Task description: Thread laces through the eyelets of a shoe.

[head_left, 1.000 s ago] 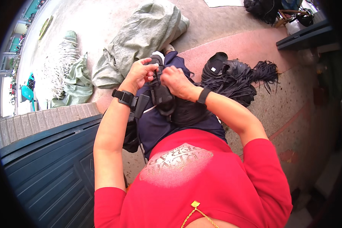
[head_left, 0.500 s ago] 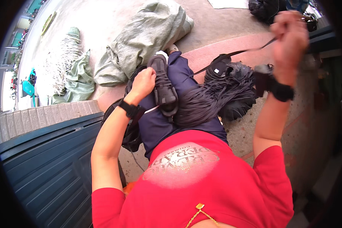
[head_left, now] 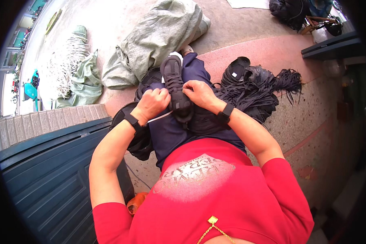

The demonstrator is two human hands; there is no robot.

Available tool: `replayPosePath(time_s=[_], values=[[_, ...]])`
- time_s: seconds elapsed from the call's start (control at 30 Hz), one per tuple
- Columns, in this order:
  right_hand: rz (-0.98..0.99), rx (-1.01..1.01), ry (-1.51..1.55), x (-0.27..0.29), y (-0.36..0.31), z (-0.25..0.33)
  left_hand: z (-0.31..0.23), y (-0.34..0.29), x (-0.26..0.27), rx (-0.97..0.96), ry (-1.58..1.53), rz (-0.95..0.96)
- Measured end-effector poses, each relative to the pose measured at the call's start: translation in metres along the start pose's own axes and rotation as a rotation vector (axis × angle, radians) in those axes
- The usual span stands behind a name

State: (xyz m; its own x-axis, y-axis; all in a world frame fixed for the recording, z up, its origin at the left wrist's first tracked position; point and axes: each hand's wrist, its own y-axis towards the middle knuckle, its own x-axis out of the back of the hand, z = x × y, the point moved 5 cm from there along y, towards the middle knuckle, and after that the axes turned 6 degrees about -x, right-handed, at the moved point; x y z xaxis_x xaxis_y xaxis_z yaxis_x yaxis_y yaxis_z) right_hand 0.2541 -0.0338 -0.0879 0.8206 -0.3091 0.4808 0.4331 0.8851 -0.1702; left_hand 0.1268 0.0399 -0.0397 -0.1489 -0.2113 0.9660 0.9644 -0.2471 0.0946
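A black sneaker with a dark sole lies across my lap on dark blue trousers, its toe pointing away from me and its laces running across the top. My left hand is closed beside its left edge; what the fingers hold is too small to make out. From the right, my right hand pinches at the lacing edge, on a black shoelace mostly hidden by the fingers. A large bundle of black laces spreads over my right leg and the floor. More black shoes rest by my left leg.
A grey-green woven sack lies ahead of my feet. Left of it are white laces on a green sack. A blue metal panel stands close on my left. Black bags sit at the far right.
My right hand has come down from the raised upper right, where it held a black lace stretched out, to the sneaker's right edge. My left hand has moved slightly down along the shoe.
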Motion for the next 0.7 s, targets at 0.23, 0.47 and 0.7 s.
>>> replayPosePath(time_s=[0.23, 0.47, 0.7], values=[[-0.013, 0.269, -0.196, -0.019, -0.031, 0.025, 0.008, -0.016, -0.013, 0.254, 0.0, 0.053], [-0.088, 0.287, -0.398, -0.033, -0.024, 0.034, 0.006, -0.022, -0.024, 0.697, -0.089, 0.042], [-0.141, 0.209, -0.478, -0.04, -0.008, 0.03, 0.002, -0.026, -0.037, 0.999, -0.524, -0.06]])
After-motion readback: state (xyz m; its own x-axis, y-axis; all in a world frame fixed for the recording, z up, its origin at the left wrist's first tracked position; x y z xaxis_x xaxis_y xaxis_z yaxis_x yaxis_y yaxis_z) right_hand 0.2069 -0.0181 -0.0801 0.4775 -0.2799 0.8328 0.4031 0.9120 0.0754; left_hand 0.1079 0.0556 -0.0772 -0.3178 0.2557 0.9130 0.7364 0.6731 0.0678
